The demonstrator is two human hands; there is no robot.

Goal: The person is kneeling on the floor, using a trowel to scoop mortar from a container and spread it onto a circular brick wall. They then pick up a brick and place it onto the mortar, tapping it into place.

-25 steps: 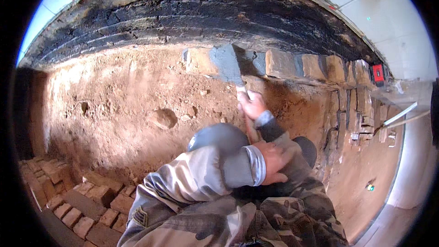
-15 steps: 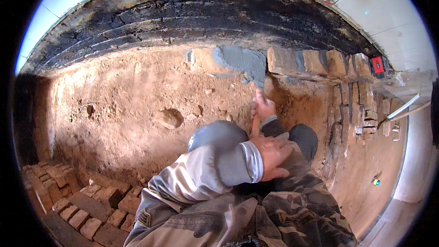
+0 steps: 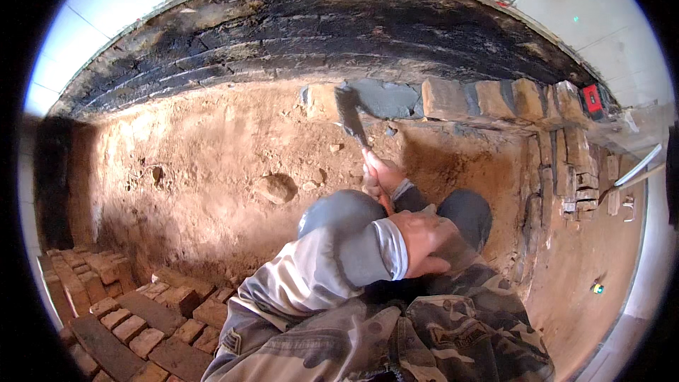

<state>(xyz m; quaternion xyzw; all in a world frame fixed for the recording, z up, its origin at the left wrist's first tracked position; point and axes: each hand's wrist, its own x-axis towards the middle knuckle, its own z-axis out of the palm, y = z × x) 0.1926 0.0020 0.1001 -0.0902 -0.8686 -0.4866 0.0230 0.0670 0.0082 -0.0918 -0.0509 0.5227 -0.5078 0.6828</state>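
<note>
Trowel (image 3: 349,106) is poised at the left edge of mortar (image 3: 387,99), its handle (image 3: 382,198) clamped in the fingers of the right hand (image 3: 384,173).
Bricks (image 3: 445,97) are standing set rightward; the mortar is lying spread, bare of bricks. Left hand (image 3: 423,242) is resting near the right cuff (image 3: 410,197), finger state unclear.

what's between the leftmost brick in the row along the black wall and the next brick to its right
In the head view, grey mortar covers most of that stretch, with the trowel blade at its left end.
</note>
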